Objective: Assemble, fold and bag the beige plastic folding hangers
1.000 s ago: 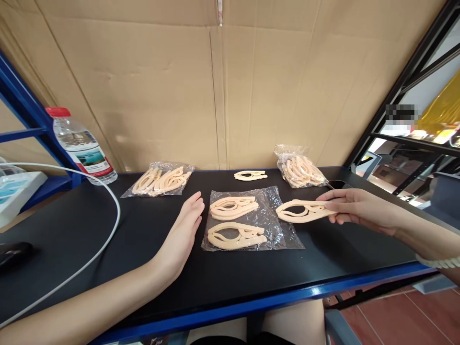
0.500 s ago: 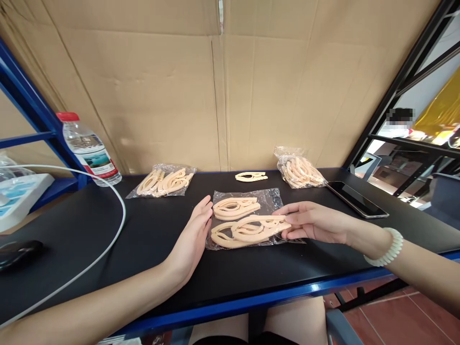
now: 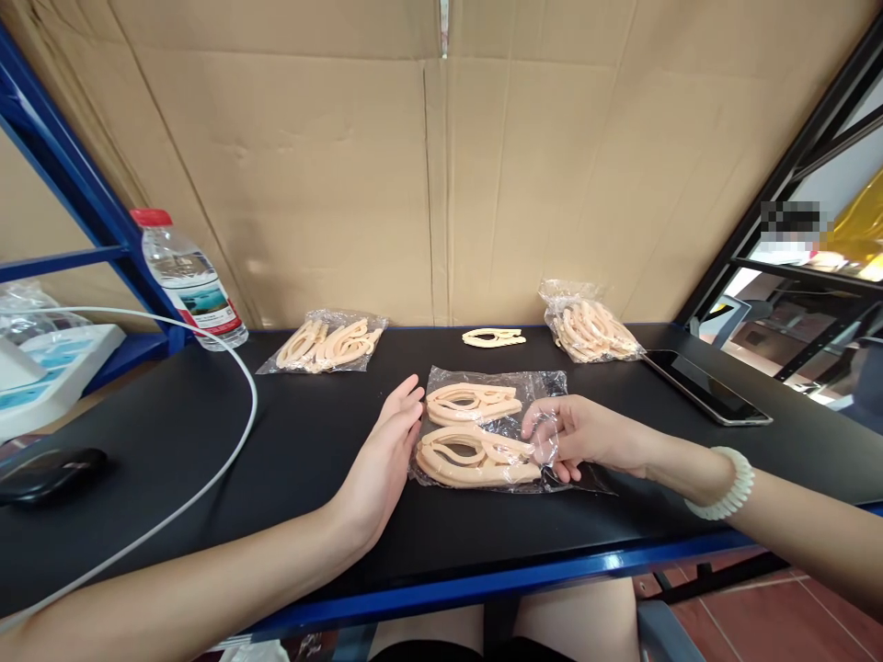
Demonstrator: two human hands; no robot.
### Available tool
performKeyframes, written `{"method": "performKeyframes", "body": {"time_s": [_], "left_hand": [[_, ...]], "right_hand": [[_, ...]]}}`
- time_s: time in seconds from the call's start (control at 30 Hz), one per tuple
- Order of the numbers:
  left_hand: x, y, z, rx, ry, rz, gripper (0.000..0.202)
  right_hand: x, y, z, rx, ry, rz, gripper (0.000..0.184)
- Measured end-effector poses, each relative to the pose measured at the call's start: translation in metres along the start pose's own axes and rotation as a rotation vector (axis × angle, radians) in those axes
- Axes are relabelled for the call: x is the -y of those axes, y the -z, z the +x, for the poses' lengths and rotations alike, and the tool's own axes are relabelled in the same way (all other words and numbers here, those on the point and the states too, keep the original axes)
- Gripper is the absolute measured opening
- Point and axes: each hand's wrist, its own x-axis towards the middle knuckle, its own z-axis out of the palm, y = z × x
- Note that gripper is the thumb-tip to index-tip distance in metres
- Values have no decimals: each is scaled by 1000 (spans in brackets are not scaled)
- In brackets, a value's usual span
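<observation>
A clear plastic bag (image 3: 542,382) lies flat on the black tabletop in front of me. Two stacks of beige folding hangers, an upper one (image 3: 475,403) and a lower one (image 3: 479,457), are inside it. My left hand (image 3: 383,460) stands on edge along the bag's left side, its fingers stretched out and holding nothing. At the bag's right end is my right hand (image 3: 572,437). Its fingertips show through the film, inside the mouth, near the hanger ends. These fingers are loosely bent and apart, with no hanger gripped.
At the back are a bag of hangers (image 3: 324,342) on the left, a single folded hanger (image 3: 493,338), and a fuller bag (image 3: 593,329) on the right. A phone (image 3: 707,386) lies at right. A water bottle (image 3: 197,285), white cable (image 3: 252,395) and mouse (image 3: 51,475) are at left.
The hanger that my right hand held now lies on the lower stack inside the bag, and the fingers have let go. My left hand stays by the bag's left edge. The view has shifted slightly.
</observation>
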Motion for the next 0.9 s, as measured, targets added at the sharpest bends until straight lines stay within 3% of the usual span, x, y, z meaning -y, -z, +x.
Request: {"method": "performKeyframes", "body": {"time_s": [0.23,0.4,0.6,0.9], "left_hand": [[-1,0,0,-19,10,-14,54],[-1,0,-2,-11,10,-4,53],[-1,-3,-6,-20,1,10,56],[-2,-3,-9,-31,2,68,59]], "right_hand": [[6,-1,-11,-19,33,-150,19],[10,-3,-26,-188,-29,125,25],[22,-6,-28,-57,-89,278,26],[20,0,-13,-108,-14,274,22]]}}
